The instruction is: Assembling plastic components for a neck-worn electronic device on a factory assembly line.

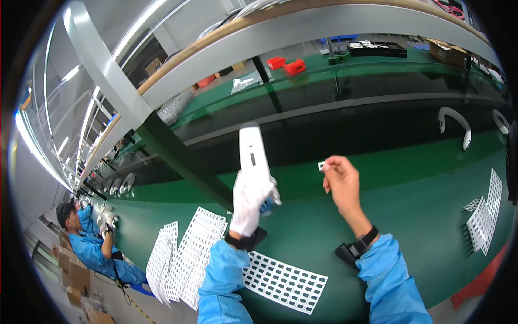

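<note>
My left hand [249, 202], in a white glove, grips a white elongated device [253, 154] with a rounded top and a small dark slot in its face. The device stands upright above the green tabletop, a little left of the middle. Off to its right, my bare right hand [342, 182] pinches a small white frame-like piece [322, 166] between thumb and fingers. The two hands are apart. Below my left wrist lies a white sheet [286, 282] with rows of dark oblong openings. Part of a blue round item [266, 206] shows behind my left hand.
More perforated sheets [197, 254] lie to the left, others [484, 221] at the far right. Curved white parts [457, 121] rest on the black strip [377, 116] behind the green table [431, 189]. A slanting metal post [178, 156] rises at left. A co-worker [94, 240] works at far left.
</note>
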A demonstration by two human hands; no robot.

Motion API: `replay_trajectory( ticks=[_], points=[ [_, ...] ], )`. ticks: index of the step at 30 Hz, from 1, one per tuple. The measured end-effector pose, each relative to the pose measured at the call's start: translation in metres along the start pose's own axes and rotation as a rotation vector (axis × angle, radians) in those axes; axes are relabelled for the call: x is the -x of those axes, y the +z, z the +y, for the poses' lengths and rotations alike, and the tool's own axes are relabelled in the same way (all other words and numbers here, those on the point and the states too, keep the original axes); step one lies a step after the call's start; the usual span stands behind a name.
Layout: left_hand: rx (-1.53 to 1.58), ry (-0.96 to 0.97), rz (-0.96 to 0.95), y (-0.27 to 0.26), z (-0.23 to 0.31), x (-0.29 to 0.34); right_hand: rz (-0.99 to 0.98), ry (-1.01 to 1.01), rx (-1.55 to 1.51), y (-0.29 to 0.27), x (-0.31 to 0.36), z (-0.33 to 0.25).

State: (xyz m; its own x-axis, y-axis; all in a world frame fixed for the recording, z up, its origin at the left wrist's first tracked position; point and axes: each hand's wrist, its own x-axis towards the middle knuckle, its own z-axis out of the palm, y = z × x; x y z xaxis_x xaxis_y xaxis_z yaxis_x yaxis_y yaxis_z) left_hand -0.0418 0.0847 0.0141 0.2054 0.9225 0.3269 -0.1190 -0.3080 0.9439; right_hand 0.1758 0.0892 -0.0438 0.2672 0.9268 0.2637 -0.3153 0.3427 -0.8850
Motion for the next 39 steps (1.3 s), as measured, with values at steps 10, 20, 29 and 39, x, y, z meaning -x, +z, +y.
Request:
replay_trajectory(
  ticks=[10,20,29,39],
  points=[
    [-0.085,-0.091,-0.141,0.028,-0.006,0.100,-0.337,-0.301,0.152,0.027,0.050,-0.133],
    [-0.357,0.069,-0.279,0.028,-0.007,0.105,-0.597,-0.370,0.528,0.028,0.053,-0.132],
    [-0.528,0.143,-0.334,0.026,0.003,0.101,-0.648,-0.451,0.672,0.026,0.055,-0.132],
    [-0.501,0.118,-0.339,0.027,0.001,0.101,-0.677,-0.437,0.691,0.024,0.058,-0.133]
  ],
)
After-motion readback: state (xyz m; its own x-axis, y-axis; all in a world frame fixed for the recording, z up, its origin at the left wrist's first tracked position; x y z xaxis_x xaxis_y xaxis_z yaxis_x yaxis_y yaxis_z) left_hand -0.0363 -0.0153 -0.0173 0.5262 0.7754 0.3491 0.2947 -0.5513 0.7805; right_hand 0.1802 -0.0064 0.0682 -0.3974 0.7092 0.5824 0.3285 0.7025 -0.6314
